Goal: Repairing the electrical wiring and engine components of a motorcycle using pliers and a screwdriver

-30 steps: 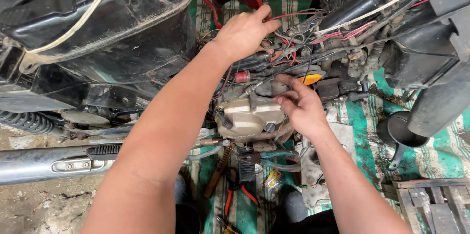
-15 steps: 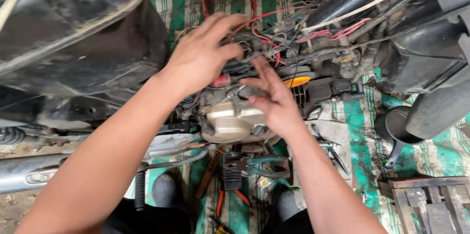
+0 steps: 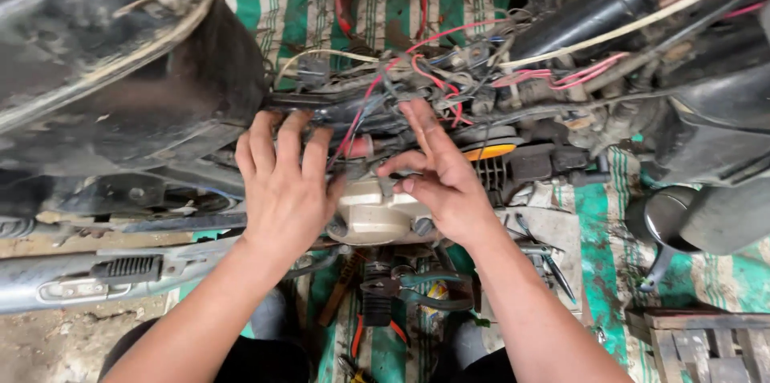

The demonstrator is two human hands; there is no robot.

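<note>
Both bare forearms reach toward twelve o'clock. The left hand point(image 3: 285, 190) lies palm down, fingers spread; the right hand point(image 3: 441, 178) tilts, thumb and forefinger curled.
</note>
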